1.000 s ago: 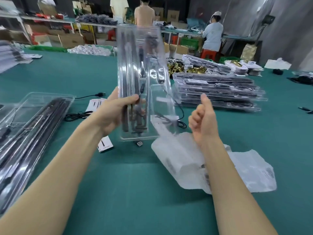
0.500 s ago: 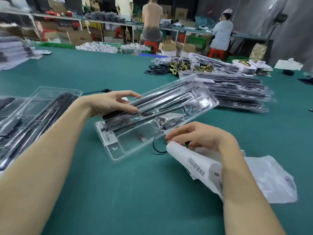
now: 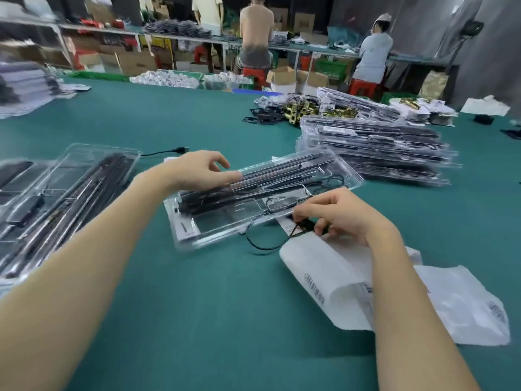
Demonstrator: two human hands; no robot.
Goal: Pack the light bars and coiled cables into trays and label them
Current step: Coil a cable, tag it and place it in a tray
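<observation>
1. Left hand first: I see its fingers lying fairly straight on the near-left part of the clear tray, pressing on the light bars inside; nothing is gripped.
2. My right hand pinches the black plug end of a cable at the tray's near edge, fingers curled round it.
3. That cable loops out over the green table just in front of the tray, beside a white foam bag.
4. I read the tray's long axis as running from near-left to far-right, so its open compartment lies just left of the right hand, which is the nearer one.
5. I judge the next move is coiling the loose loop inward.
6. Further out, another loaded tray sits left and a stack of packed trays far right.
</observation>
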